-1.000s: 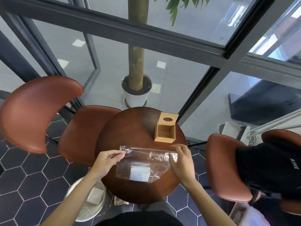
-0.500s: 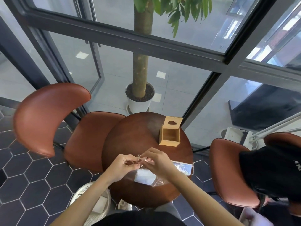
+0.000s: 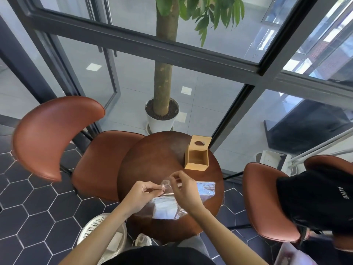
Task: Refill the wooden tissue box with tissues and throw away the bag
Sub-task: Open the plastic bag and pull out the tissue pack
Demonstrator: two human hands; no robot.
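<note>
A clear plastic bag lies on the round dark wooden table, with white tissues inside it. My left hand and my right hand both pinch the bag's top edge at its left end, fingers close together. The wooden tissue box stands at the table's far right, its lid tilted up and its inside bare.
A white perforated waste basket sits on the floor at my lower left. Brown leather chairs stand to the left and right; a black garment hangs over the right one. A potted tree stands behind the table by the glass wall.
My right hand slid from the bag's right end to its left end, next to my left hand. The bag sank from held up flat to lying on the table. The view tilted up.
</note>
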